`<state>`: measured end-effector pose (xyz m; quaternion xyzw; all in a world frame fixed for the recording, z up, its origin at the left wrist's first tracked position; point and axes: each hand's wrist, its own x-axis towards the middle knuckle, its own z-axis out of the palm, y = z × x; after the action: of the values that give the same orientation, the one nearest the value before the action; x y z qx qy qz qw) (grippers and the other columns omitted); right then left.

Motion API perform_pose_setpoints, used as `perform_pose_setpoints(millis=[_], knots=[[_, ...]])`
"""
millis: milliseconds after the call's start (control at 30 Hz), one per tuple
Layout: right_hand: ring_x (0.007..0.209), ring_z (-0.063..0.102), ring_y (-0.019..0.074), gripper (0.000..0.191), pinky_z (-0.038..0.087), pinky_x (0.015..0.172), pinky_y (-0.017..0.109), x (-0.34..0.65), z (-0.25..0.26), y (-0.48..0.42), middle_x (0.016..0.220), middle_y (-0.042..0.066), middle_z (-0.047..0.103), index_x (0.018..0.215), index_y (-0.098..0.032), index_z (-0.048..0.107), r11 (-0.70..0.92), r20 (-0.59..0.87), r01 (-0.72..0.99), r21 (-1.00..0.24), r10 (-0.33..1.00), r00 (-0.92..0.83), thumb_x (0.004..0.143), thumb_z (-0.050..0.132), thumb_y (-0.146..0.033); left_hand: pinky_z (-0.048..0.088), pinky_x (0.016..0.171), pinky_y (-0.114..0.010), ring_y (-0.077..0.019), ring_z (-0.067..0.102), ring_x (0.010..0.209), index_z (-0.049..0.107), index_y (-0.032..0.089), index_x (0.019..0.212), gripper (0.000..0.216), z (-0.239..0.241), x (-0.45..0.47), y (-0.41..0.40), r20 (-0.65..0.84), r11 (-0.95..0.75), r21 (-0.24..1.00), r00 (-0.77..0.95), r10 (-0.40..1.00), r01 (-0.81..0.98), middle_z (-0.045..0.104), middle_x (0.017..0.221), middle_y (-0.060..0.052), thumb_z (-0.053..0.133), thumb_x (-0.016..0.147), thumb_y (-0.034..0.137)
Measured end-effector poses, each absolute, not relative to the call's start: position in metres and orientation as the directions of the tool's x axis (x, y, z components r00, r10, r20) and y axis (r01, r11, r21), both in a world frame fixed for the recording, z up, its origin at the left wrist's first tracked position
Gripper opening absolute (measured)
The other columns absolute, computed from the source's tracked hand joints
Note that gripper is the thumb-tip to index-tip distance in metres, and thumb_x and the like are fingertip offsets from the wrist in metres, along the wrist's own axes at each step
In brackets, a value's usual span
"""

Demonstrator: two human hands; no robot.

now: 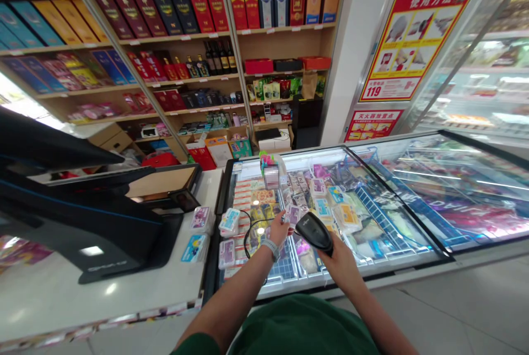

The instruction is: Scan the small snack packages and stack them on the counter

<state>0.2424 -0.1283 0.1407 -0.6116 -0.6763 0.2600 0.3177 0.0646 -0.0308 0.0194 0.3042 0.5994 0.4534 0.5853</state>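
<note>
The person's two hands are near each other but apart, both occupied: the right hand (pixel 339 262) is wrapped around the handle of one black scanner (pixel 314 232), and the left hand (pixel 280 228) pinches the edge of one purple-labelled pack (pixel 293 215). The scanner is over the freezer (pixel 413 258), just right of that pack; its long axis slants from the handle at lower right to the head at upper left, which faces the pack. One black cable (pixel 247 238) loops left of the left hand. Farther left, two stacks of packs, one blue-topped (pixel 228 221) and one purple-topped (pixel 227 254), sit on the freezer's edge; two more, purple-topped (pixel 201 217) and blue-topped (pixel 194 247), stand on the table (pixel 161 294) beside one black terminal (pixel 111 234).
</note>
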Motion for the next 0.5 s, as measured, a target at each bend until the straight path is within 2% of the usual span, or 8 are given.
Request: perform_pose_setpoints(millis=[133,333,433,500], knots=[[0.084,0.064,0.0241,0.025,0.048,0.073,0.033,0.242,0.14,-0.129,0.086,0.006,0.066,0.096,-0.019,0.056,0.122,0.112,0.657,-0.744,0.992,-0.057,0.073,0.049,-0.024,0.048,0.058,-0.024,-0.0119,0.06,0.058,0.05,0.018,0.134,0.06,0.022,0.052,-0.042,-0.426,0.411,0.901,-0.109,0.898,-0.137,0.064,0.074,-0.002,0.059,0.075,0.014],[0.086,0.064,0.0242,0.026,0.048,0.074,0.033,0.243,0.138,-0.127,0.088,0.005,0.066,0.099,-0.02,0.057,0.128,0.118,0.657,-0.743,0.991,-0.059,0.074,0.051,-0.024,0.051,0.063,-0.023,-0.0113,0.062,0.064,0.05,0.016,0.134,0.061,0.032,0.028,-0.056,-0.45,0.398,0.882,-0.195,0.872,-0.253,0.067,0.08,-0.004,0.055,0.074,0.006],[0.089,0.065,0.0249,0.029,0.048,0.076,0.033,0.242,0.137,-0.126,0.091,0.006,0.067,0.101,-0.02,0.057,0.129,0.115,0.657,-0.743,0.991,-0.064,0.074,0.051,-0.024,0.052,0.065,-0.024,-0.0115,0.062,0.065,0.051,0.016,0.133,0.064,0.036,0.014,-0.061,-0.434,0.372,0.888,-0.227,0.872,-0.271,0.065,0.076,-0.002,0.057,0.071,0.004],[0.09,0.065,0.0255,0.03,0.048,0.077,0.034,0.24,0.138,-0.126,0.094,0.007,0.068,0.102,-0.019,0.057,0.128,0.107,0.659,-0.741,0.992,-0.072,0.074,0.051,-0.025,0.052,0.064,-0.025,-0.0112,0.061,0.062,0.053,0.016,0.132,0.065,0.037,0.004,-0.064,-0.39,0.339,0.914,-0.26,0.883,-0.222,0.063,0.069,0.0,0.059,0.069,0.005]])
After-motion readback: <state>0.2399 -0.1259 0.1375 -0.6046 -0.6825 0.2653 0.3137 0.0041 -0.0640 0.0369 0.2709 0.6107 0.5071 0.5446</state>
